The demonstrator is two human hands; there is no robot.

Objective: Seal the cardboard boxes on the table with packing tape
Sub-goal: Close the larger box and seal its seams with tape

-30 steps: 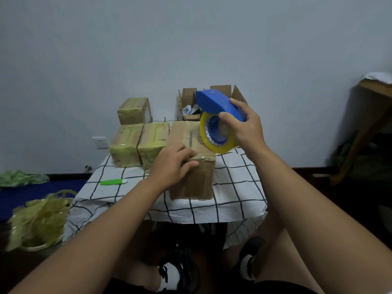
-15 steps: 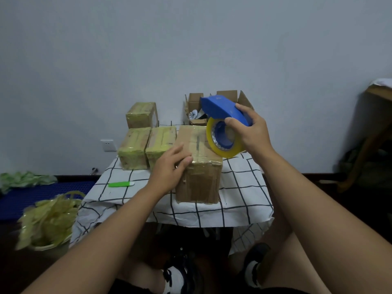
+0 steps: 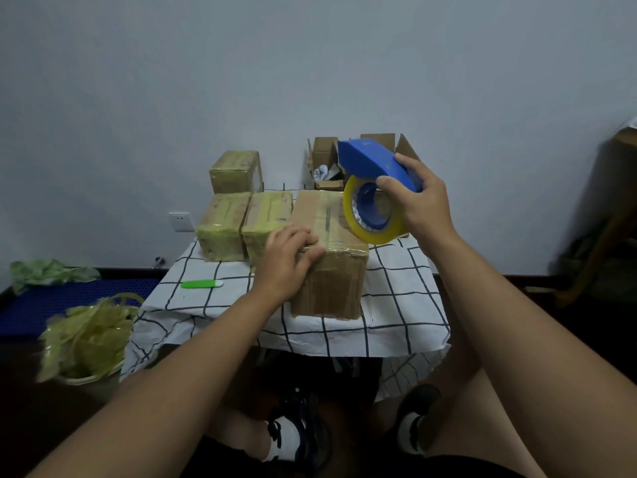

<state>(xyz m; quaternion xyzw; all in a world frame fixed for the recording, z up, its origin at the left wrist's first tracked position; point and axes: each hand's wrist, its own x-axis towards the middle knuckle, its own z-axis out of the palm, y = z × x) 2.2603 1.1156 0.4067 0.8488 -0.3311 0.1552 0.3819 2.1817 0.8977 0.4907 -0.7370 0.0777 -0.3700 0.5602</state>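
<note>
L hand (image 3: pixel 287 262) slid onto box (image 3: pixel 329 267) near edge, fingers seemingly flat, R hand (image 3: pixel 418 207) gripping tape dispenser (image 3: pixel 374 191) above.

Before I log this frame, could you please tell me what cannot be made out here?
Head view only:
- Open brown cardboard box at the back: contents mostly hidden by the blue tape dispenser.
- Large brown cardboard box: near left top corner covered by the left hand.
- Dispenser's grip: hidden under the right hand.
- Wooden furniture: cut off at the right edge.
</note>
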